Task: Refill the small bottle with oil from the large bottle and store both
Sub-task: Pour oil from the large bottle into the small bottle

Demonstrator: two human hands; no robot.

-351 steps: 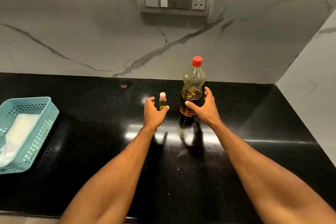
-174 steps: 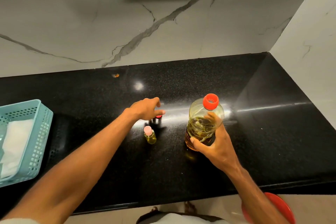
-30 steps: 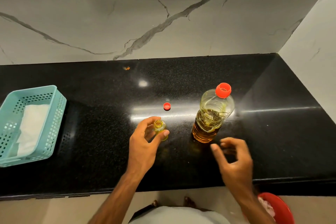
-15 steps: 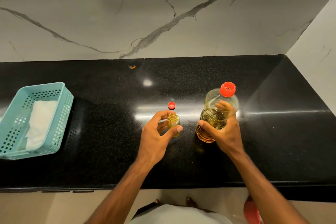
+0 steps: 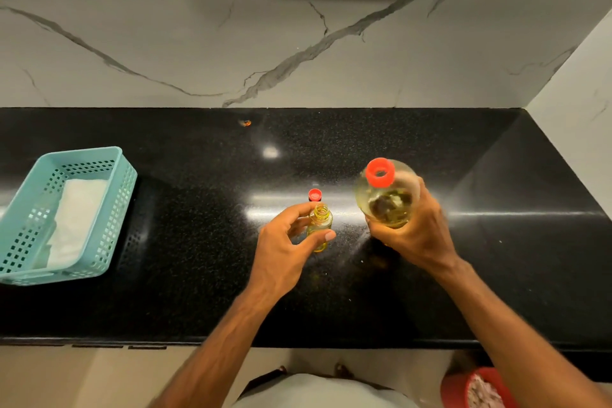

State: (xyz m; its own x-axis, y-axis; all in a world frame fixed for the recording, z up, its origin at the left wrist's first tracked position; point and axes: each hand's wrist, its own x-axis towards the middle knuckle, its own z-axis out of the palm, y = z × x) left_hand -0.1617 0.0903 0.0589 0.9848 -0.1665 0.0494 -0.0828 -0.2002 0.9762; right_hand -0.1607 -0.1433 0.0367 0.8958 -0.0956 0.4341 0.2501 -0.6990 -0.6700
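The small bottle (image 5: 319, 225) stands open-mouthed and upright on the desk (image 5: 185, 242), steadied by the left hand (image 5: 284, 252); the large bottle (image 5: 387, 195), capped, gripped by the right hand (image 5: 417, 235), hangs just right of it, its small cap (image 5: 314, 194) just behind

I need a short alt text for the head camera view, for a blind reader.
Left hand holds an open small bottle on a black counter; right hand holds the red-capped large bottle. A teal basket sits at left.
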